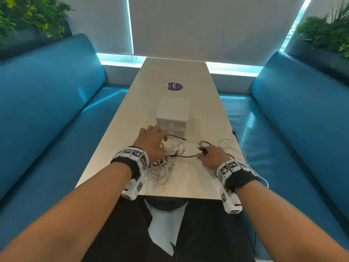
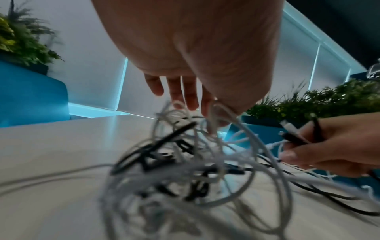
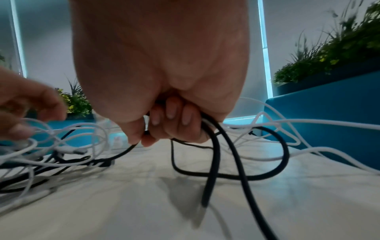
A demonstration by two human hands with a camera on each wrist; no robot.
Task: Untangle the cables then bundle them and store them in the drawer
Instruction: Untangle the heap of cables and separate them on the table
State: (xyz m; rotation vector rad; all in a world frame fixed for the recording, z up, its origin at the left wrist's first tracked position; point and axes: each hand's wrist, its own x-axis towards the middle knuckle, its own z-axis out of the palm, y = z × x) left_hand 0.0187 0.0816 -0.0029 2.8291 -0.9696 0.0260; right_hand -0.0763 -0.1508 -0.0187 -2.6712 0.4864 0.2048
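A tangle of white and black cables [image 1: 170, 159] lies on the table's near end, in front of a white two-drawer box [image 1: 172, 114] with both drawers closed. My left hand [image 1: 162, 146] hovers over the tangle [image 2: 185, 162]; its thumb and forefinger [image 2: 205, 110] pinch a white cable strand. To the right, my right hand [image 1: 203, 151] is curled round a black cable [image 3: 213, 154], whose loops hang from the fist [image 3: 162, 129] onto the table. In the left wrist view the right hand [image 2: 329, 146] also holds white and black plug ends.
The pale table [image 1: 132, 114] is long and narrow, with a purple round sticker [image 1: 174, 86] beyond the box. Blue benches [image 1: 47, 110] flank both sides. White cable loops [image 1: 245, 154] trail over the right table edge. Plants [image 1: 28, 17] stand behind the benches.
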